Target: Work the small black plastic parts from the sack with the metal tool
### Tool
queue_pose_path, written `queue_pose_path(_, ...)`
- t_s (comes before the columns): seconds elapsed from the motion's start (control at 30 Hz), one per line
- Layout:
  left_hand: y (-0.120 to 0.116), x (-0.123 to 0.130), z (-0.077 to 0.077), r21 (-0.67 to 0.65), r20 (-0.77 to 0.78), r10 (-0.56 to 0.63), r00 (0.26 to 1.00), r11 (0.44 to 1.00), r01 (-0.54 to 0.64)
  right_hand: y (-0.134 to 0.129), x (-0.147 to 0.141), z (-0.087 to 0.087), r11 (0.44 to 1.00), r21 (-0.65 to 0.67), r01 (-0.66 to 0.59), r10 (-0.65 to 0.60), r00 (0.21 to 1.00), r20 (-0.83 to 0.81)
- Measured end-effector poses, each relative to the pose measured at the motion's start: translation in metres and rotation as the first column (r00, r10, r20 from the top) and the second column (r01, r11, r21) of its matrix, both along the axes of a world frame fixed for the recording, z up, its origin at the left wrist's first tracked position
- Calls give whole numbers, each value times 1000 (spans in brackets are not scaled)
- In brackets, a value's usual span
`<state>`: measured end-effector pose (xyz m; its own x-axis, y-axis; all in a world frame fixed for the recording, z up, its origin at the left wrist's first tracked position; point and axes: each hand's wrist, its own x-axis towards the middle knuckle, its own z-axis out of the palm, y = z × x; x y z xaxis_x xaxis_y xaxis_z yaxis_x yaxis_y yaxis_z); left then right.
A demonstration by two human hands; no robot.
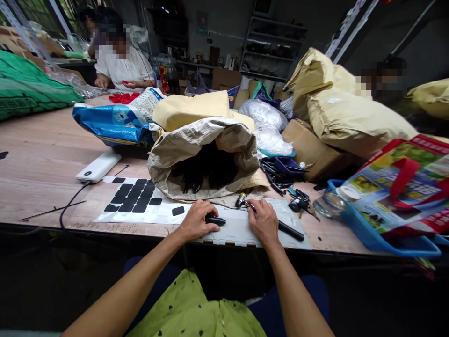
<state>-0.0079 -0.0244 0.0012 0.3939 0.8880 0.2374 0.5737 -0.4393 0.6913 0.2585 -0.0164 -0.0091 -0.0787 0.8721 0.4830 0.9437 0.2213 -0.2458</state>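
Note:
My left hand [199,220] is closed around a short black cylindrical piece [215,220], whose end sticks out to the right between thumb and fingers. In my right hand [264,219] is a small hammer with a metal and yellowish head [241,200] and a black handle [291,230]. Its head points up and left, and the handle slants down to the right. Both hands rest over a pale grey board [231,229] at the table's front edge. Just behind them lies an open sack [203,128], full of dark black pieces that I cannot make out singly.
A white sheet with black rounded squares [133,195] lies left, beside a white power bank [98,167] with a cable. Keys [301,202], a clear jar [329,202] and a blue basket [372,234] stand right. Across the table a person in white [122,65] handles red pieces.

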Motion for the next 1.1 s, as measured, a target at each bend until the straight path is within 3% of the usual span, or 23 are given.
queue_pose_path(0.23, 2, 0, 2, -58, 34, 16, 999, 998, -14, -7, -2, 14, 998, -31, -58, 57, 998, -27)
queue_pose_path(0.47, 4, -1, -2, -76, 54, 18, 998, 997, -14, -48, -42, 49, 951, 9, -309, 295, 900, -322)
queue_pose_path(0.57, 4, -2, -3, -68, 47, 15, 999, 998, -12, -61, -57, 48, 940, 3, -342, 323, 886, -333)
queue_pose_path(0.7, 5, -1, -1, -68, 13, 11, 1000, 998, -10, -68, -66, 40, 934, -61, -351, 329, 916, -231)
queue_pose_path(0.93, 4, 0, -3, -80, 49, 33, 998, 996, -29, -72, -58, 41, 964, -33, -265, 250, 940, -233)
queue_pose_path(1.1, 4, 0, -3, -74, 51, 36, 998, 997, -32, -74, -51, 40, 961, -92, -259, 236, 949, -210)
